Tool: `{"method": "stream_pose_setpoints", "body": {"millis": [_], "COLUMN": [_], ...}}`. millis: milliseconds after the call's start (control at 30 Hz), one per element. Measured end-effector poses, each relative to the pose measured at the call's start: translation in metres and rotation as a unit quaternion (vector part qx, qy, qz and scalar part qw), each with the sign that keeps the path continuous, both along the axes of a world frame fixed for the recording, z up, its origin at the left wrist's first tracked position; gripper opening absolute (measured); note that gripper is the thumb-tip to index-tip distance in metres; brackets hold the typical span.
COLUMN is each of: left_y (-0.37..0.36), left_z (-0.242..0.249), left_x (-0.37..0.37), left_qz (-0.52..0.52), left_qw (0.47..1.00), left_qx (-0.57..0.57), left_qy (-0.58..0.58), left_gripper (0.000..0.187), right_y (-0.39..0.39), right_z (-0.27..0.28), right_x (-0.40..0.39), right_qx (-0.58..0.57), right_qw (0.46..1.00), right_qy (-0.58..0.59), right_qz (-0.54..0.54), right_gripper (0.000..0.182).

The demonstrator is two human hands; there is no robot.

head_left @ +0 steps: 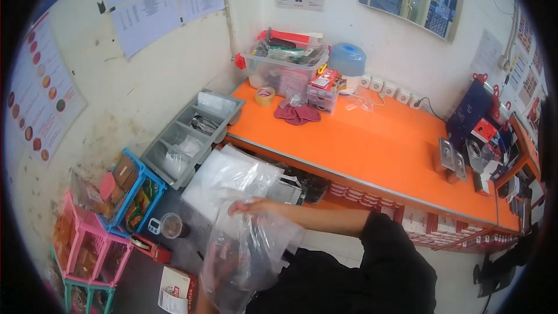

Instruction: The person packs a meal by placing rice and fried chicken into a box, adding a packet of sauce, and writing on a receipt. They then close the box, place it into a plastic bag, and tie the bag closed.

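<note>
Pink plastic crate [87,244] stands at the far left, with a blue plastic basket [136,192] stacked just above it, both packed with small goods. Near them sit a round clear container with a dark lid [172,225] and a white printed carton [174,291] lower down. Grey plastic divided tray [192,136] leans against the wall, beside a stack of clear plastic sheets [229,177].

Crumpled clear plastic bag [244,256] hangs in the lower centre, held open in front of the person. Right hand [253,206] grips the bag's upper rim, fingers curled over the film. Left hand [218,267] sits inside or behind the bag, seen only through the film; its grip cannot be determined.

Orange laminate desk [372,145] runs to the right, carrying a roll of tan tape [265,96], a maroon cloth [297,114] and a clear plastic storage tub [282,67].
</note>
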State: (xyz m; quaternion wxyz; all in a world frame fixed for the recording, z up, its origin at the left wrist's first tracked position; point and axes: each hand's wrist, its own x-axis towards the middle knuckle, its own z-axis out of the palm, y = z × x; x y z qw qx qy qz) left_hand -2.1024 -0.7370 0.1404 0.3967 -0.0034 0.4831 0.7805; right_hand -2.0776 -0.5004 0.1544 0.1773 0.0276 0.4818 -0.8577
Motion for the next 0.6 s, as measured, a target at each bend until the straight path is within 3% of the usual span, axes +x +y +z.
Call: {"method": "stream_pose_setpoints", "body": {"millis": [33,67,100,133,200,233,267,300,333,367,400,433,467,500,533,567,600], "left_y": [-0.003,-0.004,-0.004,-0.008,-0.022,-0.027,-0.038,-0.057,-0.059,-0.050,-0.053,-0.059,-0.065,-0.065,-0.064,-0.051,-0.025], "left_z": [0.000,0.001,0.004,0.014,0.045,0.055,0.042,0.018,0.022,0.021,0.011,-0.011,-0.035,-0.059,-0.070,-0.057,-0.044], "left_x": [0.002,0.002,0.002,0.001,0.001,0.007,0.008,0.007,0.009,0.023,0.022,0.016,0.015,0.010,0.007,0.018,0.026], "left_qz": [0.004,-0.013,-0.030,-0.029,-0.105,-0.057,-0.052,0.018,0.089,0.189,0.201,0.187,0.180,0.151,0.126,0.176,0.226], "left_qw": [1.000,0.965,0.863,0.863,0.868,0.892,0.892,0.962,0.988,0.975,0.973,0.973,0.972,0.975,0.975,0.974,0.964], "left_qx": [0.001,0.261,0.502,0.502,0.484,0.446,0.446,0.260,0.062,0.088,0.085,0.101,0.114,0.091,0.065,-0.013,-0.087], "left_qy": [-0.002,0.020,0.042,0.042,0.020,0.052,0.052,0.085,0.113,0.077,0.076,0.090,0.102,0.138,0.169,0.141,0.110], "left_gripper": [0.074,0.090,0.106,0.106,0.128,0.117,0.117,0.103,0.089,0.051,0.051,0.038,0.025,0.019,0.013,0.013,0.014], "right_y": [0.008,0.017,0.025,0.034,0.042,0.040,0.038,0.041,0.046,0.049,0.051,0.050,0.046,0.040,0.029,0.013,-0.002], "right_z": [-0.001,-0.002,0.002,0.005,0.016,0.027,0.033,0.028,0.018,0.010,0.006,0.002,-0.006,-0.035,-0.064,-0.070,-0.067], "right_x": [0.001,0.003,0.006,0.011,0.019,0.026,0.031,0.031,0.028,0.026,0.024,0.021,0.016,0.011,0.011,0.016,0.021], "right_qx": [-0.025,-0.051,-0.050,-0.006,0.039,0.019,-0.001,-0.003,0.027,0.055,0.052,0.197,0.335,0.571,0.748,0.740,0.684], "right_qw": [0.998,0.994,0.994,0.992,0.988,0.993,0.996,0.996,0.993,0.989,0.988,0.972,0.935,0.805,0.600,0.614,0.651], "right_qy": [0.046,0.094,0.094,0.108,0.121,0.103,0.084,0.083,0.099,0.114,0.112,0.104,0.097,0.135,0.177,0.198,0.204], "right_qz": [0.020,0.038,0.040,0.065,0.093,0.059,0.027,0.033,0.056,0.081,0.094,0.076,0.064,-0.085,-0.223,-0.189,-0.259], "right_gripper": [0.049,0.055,0.055,0.056,0.057,0.057,0.057,0.057,0.058,0.060,0.060,0.059,0.059,0.055,0.051,0.051,0.045]}}
